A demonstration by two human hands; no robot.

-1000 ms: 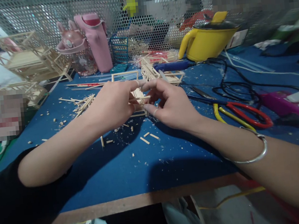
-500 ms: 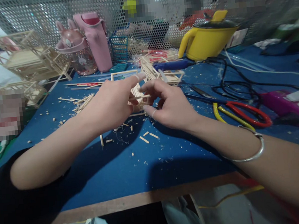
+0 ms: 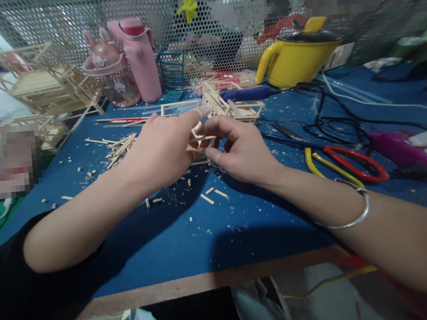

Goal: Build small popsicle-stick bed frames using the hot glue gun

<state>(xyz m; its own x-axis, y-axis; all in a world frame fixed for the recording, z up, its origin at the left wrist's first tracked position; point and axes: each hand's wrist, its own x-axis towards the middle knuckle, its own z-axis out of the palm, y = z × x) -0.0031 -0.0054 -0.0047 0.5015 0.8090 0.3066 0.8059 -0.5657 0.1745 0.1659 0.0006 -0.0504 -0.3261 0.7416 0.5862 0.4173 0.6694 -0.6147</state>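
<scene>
My left hand [image 3: 165, 146] and my right hand [image 3: 243, 147] meet above the blue tabletop. Between their curled fingers is a small frame of thin wooden sticks [image 3: 203, 139], mostly covered by the fingers. Thumb and forefinger of the right hand close on its right side, while the left hand grips its left side. Just behind the fingertips lie a bundle of loose sticks [image 3: 214, 102] and a rectangular stick frame [image 3: 179, 104]. A pile of cut sticks [image 3: 123, 150] sits beyond my left wrist, and short offcuts [image 3: 207, 199] are scattered in front of the hands.
Scissors with red and yellow handles [image 3: 356, 163], a blue glue gun [image 3: 248, 94] with black cables and a purple tool [image 3: 403, 151] lie right. A yellow pot [image 3: 298, 60], a pink bottle [image 3: 139, 62] and a bunny cup [image 3: 115, 81] stand behind. Stick models [image 3: 38, 83] stand left.
Both hands stay around the small stick frame, with only slight finger movement. The whole view has shifted slightly.
</scene>
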